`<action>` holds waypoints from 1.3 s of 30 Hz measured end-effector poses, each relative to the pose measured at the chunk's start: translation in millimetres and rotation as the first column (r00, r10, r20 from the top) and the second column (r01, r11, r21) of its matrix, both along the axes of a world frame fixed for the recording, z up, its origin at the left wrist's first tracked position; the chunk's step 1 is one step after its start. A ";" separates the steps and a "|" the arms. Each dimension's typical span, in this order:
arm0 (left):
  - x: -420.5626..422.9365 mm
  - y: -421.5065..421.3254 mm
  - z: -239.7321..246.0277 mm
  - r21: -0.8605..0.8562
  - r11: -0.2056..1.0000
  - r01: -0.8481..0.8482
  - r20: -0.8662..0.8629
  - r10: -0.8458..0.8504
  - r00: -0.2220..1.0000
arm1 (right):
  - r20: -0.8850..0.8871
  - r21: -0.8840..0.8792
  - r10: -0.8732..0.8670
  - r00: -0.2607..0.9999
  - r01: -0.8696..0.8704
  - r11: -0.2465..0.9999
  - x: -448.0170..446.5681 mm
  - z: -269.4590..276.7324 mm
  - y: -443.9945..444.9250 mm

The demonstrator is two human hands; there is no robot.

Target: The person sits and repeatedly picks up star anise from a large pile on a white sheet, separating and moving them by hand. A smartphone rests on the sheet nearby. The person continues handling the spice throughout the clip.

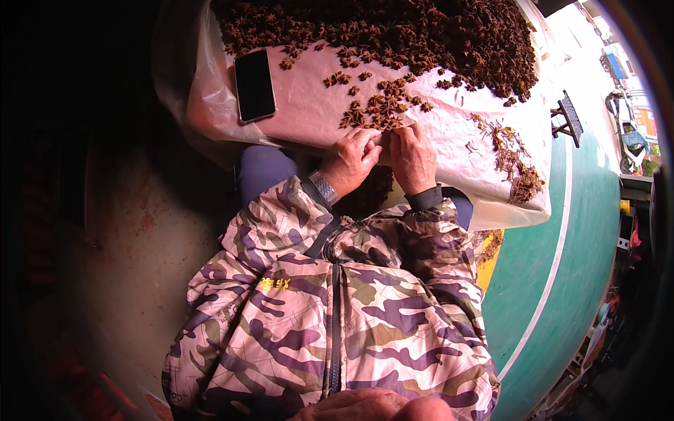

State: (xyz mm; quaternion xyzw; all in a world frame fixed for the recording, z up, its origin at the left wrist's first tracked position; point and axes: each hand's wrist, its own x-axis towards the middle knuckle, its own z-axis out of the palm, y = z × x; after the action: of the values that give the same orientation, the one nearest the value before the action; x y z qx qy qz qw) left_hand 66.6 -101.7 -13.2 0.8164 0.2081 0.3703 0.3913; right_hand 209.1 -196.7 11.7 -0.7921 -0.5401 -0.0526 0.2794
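My left hand [350,160], with a metal-banded watch [323,188] on its wrist, is at the near edge of a sheet-covered table [310,113]. Close beside it, my right hand [413,160] has its fingers curled inward. The fingertips of both hands nearly meet; a small dark bit shows between them, too hidden to identify. Just beyond the fingers lies a small cluster of dried star anise [387,105]. A large heap of star anise [400,31] covers the far part of the sheet. Thin brown stems and scraps [518,168] lie to the right.
A smartphone [256,87] with a dark screen lies at the left on the sheet. Dark brown material [375,194] shows below the table edge between my knees. A yellow object [489,258] with brown scraps stands at lower right. A small stool [568,120] is on the green floor [537,263].
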 end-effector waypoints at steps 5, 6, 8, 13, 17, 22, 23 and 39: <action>25.5 16.1 -7.5 0.347 0.938 -0.011 -0.091 0.045 0.995 | 0.072 -0.048 0.035 0.997 -0.032 0.998 -0.7 -0.4 2.3; 24.6 15.3 -1.8 0.323 0.946 -0.001 -0.135 0.047 0.990 | 0.101 -0.052 0.041 0.994 -0.036 0.998 -0.7 -0.6 5.0; 25.8 15.9 -1.7 0.342 0.940 -0.003 -0.123 0.047 0.991 | 0.006 -0.090 0.082 0.997 -0.081 0.993 12.9 -4.7 7.6; 28.9 19.3 1.7 0.376 0.926 -0.011 -0.119 0.060 0.991 | -0.106 -0.106 -0.065 0.992 0.054 0.993 13.8 -1.4 13.8; 28.4 15.9 1.4 0.317 0.948 -0.011 -0.055 0.030 0.998 | 0.015 0.129 -0.153 0.988 0.149 0.980 50.5 -0.8 5.4; 17.0 28.9 -1.4 0.280 0.952 -0.124 -0.007 0.131 0.991 | 0.216 -0.119 -0.578 0.787 0.609 0.784 133.4 8.8 -46.2; 17.6 36.8 -1.6 0.265 0.945 -0.189 0.045 0.184 0.982 | 0.305 -0.089 -0.598 0.741 0.647 0.757 144.9 6.1 -55.2; 35.0 68.1 -4.7 0.265 0.964 -0.012 -0.107 0.042 0.993 | 0.031 0.071 0.107 0.994 -0.109 0.991 16.6 -14.5 53.1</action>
State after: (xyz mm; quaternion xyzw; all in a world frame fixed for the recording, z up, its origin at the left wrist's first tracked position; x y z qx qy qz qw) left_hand 101.7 -33.6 -17.9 0.8776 0.1897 0.3539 0.2619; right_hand 225.7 -143.5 -2.8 -0.7502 -0.5837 -0.0675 0.3032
